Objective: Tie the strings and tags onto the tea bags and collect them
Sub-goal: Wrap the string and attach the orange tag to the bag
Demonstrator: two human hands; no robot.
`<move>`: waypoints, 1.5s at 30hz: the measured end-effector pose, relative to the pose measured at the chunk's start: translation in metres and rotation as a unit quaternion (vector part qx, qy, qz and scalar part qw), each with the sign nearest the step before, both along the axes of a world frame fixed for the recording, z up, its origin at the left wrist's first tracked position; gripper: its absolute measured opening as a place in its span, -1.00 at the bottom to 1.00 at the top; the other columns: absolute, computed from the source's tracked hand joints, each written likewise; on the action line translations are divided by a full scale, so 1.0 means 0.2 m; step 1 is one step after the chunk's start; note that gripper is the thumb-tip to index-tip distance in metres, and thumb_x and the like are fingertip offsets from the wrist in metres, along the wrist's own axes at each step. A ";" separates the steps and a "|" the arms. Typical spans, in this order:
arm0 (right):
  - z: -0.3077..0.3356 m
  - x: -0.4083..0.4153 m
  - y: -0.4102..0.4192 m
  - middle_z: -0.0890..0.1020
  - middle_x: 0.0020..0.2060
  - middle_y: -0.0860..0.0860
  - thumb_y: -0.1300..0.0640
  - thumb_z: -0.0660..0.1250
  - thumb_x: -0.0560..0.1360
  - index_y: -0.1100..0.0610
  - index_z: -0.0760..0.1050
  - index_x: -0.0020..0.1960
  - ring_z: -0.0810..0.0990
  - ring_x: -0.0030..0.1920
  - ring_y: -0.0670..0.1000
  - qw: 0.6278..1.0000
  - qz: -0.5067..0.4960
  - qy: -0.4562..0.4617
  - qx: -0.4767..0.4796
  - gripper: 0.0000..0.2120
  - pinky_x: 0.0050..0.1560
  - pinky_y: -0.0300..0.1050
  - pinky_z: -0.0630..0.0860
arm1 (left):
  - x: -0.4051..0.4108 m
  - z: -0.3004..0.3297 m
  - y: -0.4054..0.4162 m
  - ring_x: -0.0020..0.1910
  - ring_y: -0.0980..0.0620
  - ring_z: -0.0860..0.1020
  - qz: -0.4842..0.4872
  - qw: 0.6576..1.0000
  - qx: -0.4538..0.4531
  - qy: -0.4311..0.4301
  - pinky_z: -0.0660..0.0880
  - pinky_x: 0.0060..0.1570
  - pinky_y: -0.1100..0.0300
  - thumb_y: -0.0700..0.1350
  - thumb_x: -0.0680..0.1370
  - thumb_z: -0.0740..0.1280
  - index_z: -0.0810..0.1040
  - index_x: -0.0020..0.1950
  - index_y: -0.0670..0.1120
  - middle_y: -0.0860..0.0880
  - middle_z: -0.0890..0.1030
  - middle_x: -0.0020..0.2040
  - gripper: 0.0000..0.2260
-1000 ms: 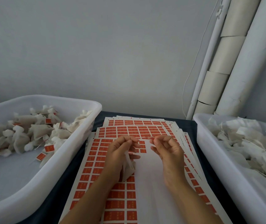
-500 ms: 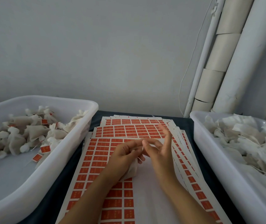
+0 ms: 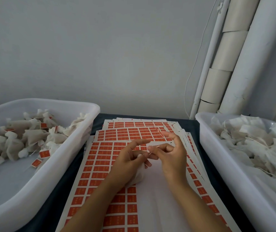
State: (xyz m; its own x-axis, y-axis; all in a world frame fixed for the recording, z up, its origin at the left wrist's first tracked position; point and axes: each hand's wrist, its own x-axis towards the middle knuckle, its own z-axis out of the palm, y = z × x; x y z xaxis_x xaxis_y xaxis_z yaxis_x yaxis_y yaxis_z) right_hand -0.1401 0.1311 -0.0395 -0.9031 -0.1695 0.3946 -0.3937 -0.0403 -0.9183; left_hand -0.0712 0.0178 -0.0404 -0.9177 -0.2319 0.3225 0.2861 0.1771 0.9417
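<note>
Right now the tea bag (image 3: 138,174) hangs low in the left hand (image 3: 127,163), curled fingers gripping it, its long axis running down toward the near edge. Just right of it, nearly touching, the right hand (image 3: 170,154) pinches something fine, probably the string; a blurred tag (image 3: 160,132) shows by its raised fingertip. Both hands hover over the sticker sheets (image 3: 100,164). On the left, the left tub (image 3: 77,148) holds tagged bags piled at its far end. On the right, the right tub (image 3: 217,156) is heaped with untagged bags and loose strings.
</note>
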 end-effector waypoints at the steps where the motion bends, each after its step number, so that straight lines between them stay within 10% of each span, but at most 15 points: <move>1: 0.01 0.00 0.00 0.63 -0.34 -0.22 0.11 0.52 0.32 -0.17 0.41 0.06 0.62 -0.23 -0.26 1.000 -0.006 0.002 0.003 -0.57 -0.37 -0.54 0.40 | 0.00 0.00 0.00 -0.22 0.03 0.65 0.002 1.000 0.001 0.005 0.55 -0.23 0.29 -0.24 0.57 0.27 0.46 0.17 -0.05 0.01 0.70 -0.13 -0.79; 11: 0.01 -0.01 0.01 0.56 -0.19 -0.31 0.06 0.49 0.34 -0.16 0.41 0.01 0.56 -0.21 -0.41 1.000 -0.006 -0.017 -0.007 -0.65 -0.36 -0.53 0.42 | 0.01 0.02 -0.01 -0.33 0.03 0.61 -0.024 1.000 0.009 0.011 0.56 -0.25 0.28 -0.23 0.51 0.32 0.63 -0.04 -0.11 -0.01 0.68 -0.17 -0.88; 21: 0.03 0.01 0.01 0.58 0.00 -0.22 0.00 0.34 0.47 -0.07 0.50 -0.06 0.58 0.06 -0.04 0.999 -0.017 -0.014 -0.035 -0.94 0.09 -0.10 0.52 | 0.00 0.00 -0.03 -0.26 0.03 0.65 0.032 0.998 0.049 -0.036 0.55 -0.22 0.33 -0.24 0.52 0.34 0.64 0.05 -0.05 0.07 0.70 -0.08 -0.82; 30: 0.01 0.02 -0.01 0.65 -0.20 -0.12 0.09 0.40 0.44 0.04 0.56 -0.10 0.65 -0.23 -0.16 0.997 0.068 -0.027 0.030 -0.94 -0.31 -0.40 0.51 | 0.00 -0.01 -0.03 -0.24 0.08 0.66 0.076 0.995 0.056 -0.039 0.53 -0.25 0.38 -0.19 0.51 0.34 0.62 -0.01 0.05 0.06 0.69 -0.24 -0.84; 45: 0.00 0.01 -0.01 0.64 -0.26 -0.13 0.10 0.44 0.41 0.00 0.54 -0.18 0.63 -0.28 -0.19 0.998 0.034 -0.023 0.055 -0.93 -0.40 -0.41 0.49 | 0.00 0.01 -0.02 -0.23 0.04 0.66 0.071 0.996 0.048 -0.023 0.56 -0.20 0.33 -0.23 0.51 0.34 0.61 -0.01 0.10 0.07 0.69 -0.20 -0.78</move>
State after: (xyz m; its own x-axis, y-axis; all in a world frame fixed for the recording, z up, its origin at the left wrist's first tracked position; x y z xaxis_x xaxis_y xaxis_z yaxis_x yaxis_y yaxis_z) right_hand -0.1373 0.1295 -0.0395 -0.9044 -0.2711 0.3294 -0.3516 0.0363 -0.9354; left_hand -0.0703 0.0133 -0.0388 -0.8871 -0.3874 0.2511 0.2207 0.1218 0.9677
